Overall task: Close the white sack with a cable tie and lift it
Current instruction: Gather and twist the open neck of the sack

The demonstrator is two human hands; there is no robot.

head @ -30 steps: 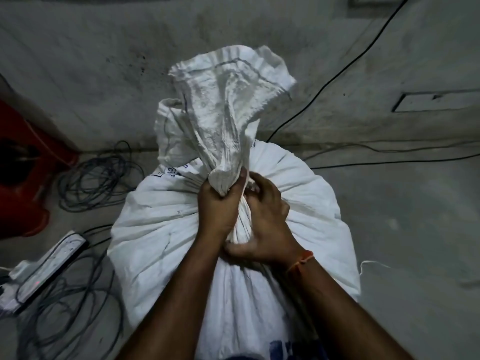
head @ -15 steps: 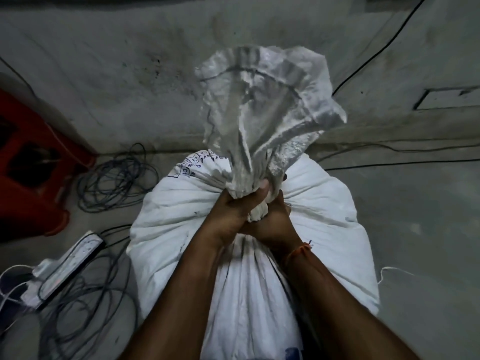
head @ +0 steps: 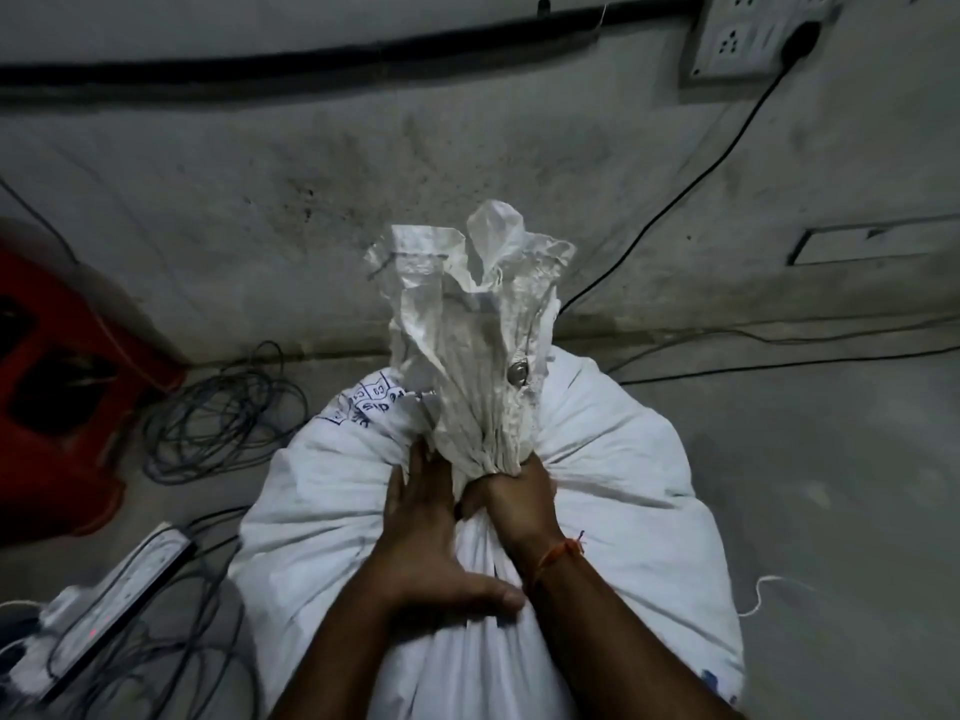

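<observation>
A full white woven sack [head: 623, 485] stands on the floor in the middle of the head view. Its gathered neck [head: 478, 366] rises crumpled above my hands. My right hand [head: 514, 501] grips the neck at its base, fingers curled round the bunched fabric; an orange thread circles that wrist. My left hand [head: 431, 537] lies flat on the sack just left of the neck, fingers straight and thumb spread. A small round metal piece [head: 518, 374] shows on the neck. No cable tie can be made out.
A red plastic stool [head: 52, 381] stands at the left by the wall. A coil of dark cables [head: 223, 413] and a white power strip [head: 119, 589] lie left of the sack. A wall socket [head: 753, 39] feeds a black cable. A white string [head: 763, 589] trails at the right.
My left hand has let go of the neck and now lies flat on the sack. My right hand keeps its grip at the neck's base. The view has tipped up toward the wall.
</observation>
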